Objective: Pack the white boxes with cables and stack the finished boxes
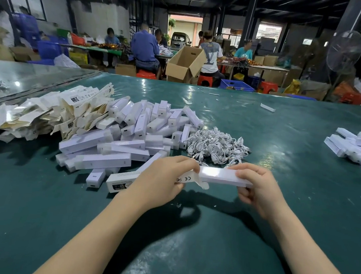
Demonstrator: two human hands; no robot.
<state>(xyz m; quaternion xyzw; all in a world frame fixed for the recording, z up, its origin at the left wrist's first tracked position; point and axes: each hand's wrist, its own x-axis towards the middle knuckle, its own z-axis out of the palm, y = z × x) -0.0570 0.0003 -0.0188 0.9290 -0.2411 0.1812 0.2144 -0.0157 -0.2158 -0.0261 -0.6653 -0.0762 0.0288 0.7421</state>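
Note:
I hold one long white box (219,175) level above the green table (189,244), between both hands. My left hand (164,178) grips its left end, where the printed end flap (188,178) stands open. Around the box's right end my right hand (257,187) curls its fingers. Just beyond the box lies a heap of coiled white cables (216,144). A big pile of white boxes (132,133) spreads to the left of the cables. A stack of white boxes (355,147) lies at the right edge.
Flattened unfolded box blanks (42,112) are heaped at the far left. One loose white box (267,107) lies far back on the table. Beyond the table, people sit at other benches among cardboard cartons (184,65), stools and a standing fan (343,52).

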